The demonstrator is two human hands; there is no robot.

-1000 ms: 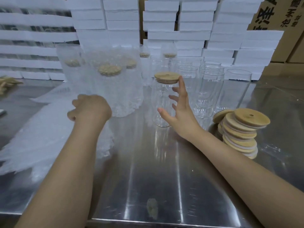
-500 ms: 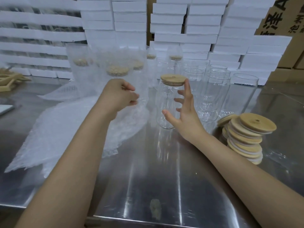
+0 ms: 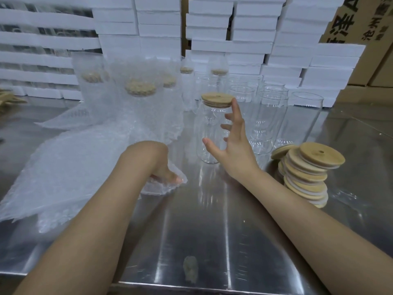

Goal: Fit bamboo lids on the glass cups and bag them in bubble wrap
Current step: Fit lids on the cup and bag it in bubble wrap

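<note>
Your left hand (image 3: 168, 177), up at the wrapped cups 0.5 s ago, now drops to pinch a bubble bag (image 3: 163, 186) off the pile, fingers clenched on it, while your right hand (image 3: 231, 143) hovers open beside the lidded cup (image 3: 210, 133), bare steel table (image 3: 212, 231) free before you.

Left hand (image 3: 163, 173): fingers bent down into the bubble wrap (image 3: 70, 167), so the grip cannot be made out. Wrapped cups (image 3: 139, 99) at back show only blurred lids through the wrap; glass outlines not resolvable. Box (image 3: 361, 24) print cut off by the top-right edge; wooden items (image 3: 9, 101) cut by the left edge, too blurred to identify.
</note>
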